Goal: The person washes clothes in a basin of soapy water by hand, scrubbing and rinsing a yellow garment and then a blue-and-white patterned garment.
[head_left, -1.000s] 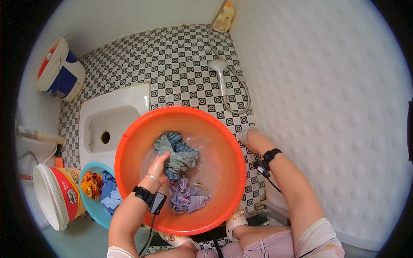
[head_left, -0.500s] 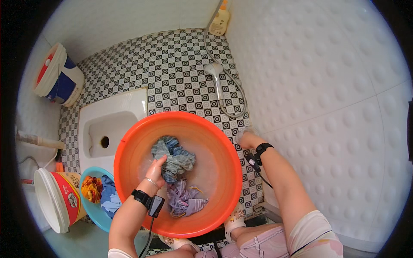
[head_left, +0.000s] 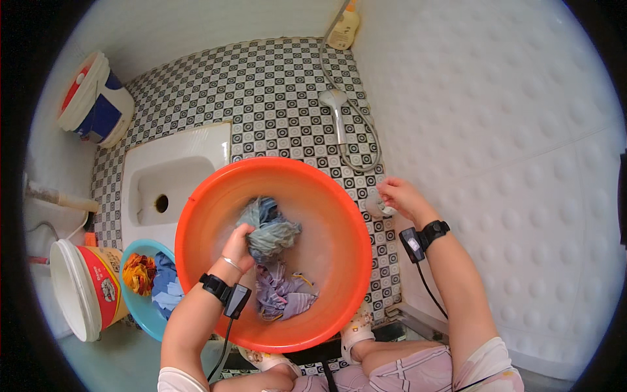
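A large orange basin holds wet clothes and a little cloudy water. Inside it, my left hand is closed on a bunched grey-green and blue garment. Closer to me in the basin lies a crumpled lilac garment with yellow trim. To the right, outside the rim, my right hand is raised over a small clear container by the wall. Its fingers are curled together, and whatever they may hold is too small to make out.
A blue basin with orange and blue clothes stands at the left, beside a white bucket. Beyond are a squat toilet, another bucket, a shower head with its hose, and a yellowish bottle. A bumpy white wall bounds the right.
My right hand has come up out of the clear container, fingers now together. My left hand still grips the grey-green garment, which is bunched more tightly. The whole view has shifted slightly.
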Available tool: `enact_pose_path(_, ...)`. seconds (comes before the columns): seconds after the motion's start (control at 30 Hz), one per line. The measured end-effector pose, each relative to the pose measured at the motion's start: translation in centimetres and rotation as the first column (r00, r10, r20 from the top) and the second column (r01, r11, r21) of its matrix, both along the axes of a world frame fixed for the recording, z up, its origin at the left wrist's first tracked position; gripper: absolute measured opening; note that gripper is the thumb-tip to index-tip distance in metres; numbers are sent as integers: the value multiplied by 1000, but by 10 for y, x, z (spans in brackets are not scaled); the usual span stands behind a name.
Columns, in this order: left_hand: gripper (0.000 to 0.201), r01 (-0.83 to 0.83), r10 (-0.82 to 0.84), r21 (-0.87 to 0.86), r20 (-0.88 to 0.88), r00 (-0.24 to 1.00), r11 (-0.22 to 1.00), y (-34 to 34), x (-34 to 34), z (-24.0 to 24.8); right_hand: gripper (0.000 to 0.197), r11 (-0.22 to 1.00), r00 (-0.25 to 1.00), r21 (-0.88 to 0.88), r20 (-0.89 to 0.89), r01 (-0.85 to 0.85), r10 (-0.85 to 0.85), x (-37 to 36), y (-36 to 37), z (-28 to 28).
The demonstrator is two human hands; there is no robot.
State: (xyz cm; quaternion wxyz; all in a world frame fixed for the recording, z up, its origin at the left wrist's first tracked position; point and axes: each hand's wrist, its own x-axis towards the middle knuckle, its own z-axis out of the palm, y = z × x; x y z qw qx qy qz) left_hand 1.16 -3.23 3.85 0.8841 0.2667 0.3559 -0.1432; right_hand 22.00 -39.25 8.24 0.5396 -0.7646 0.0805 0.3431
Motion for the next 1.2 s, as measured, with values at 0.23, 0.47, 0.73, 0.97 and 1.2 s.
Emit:
enact_pose_path(0.23, 46, -132, 166, -288, 94, 982, 949, -2, 5, 32, 8, 910, 963, 356, 233, -214, 135, -128, 175, -6)
enact_pose_path(0.47, 49, -238, 260, -185, 104, 960, 954, -5, -2, 47, 50, 884, 370, -120, 876, -452, 309, -162, 258, 2)
enact_pose_path(0.73, 39, -254, 275, -121, 203, 940, 960, 19, -13, 40, 63, 836, 400, -90, 847, -542, 351, -194, 248, 19)
enact_pose_path(0.97, 40, -190, 204, -93, 175, 963, 977, 5, -12, 67, 39, 837, 671, 188, 696, -514, 256, -144, 265, -1)
enact_pose_path(1.2, 47, -202, 294, -273, 357, 887, 940, 41, -18, 54, 36, 809, 645, -90, 556, -581, 525, -147, 218, -41)
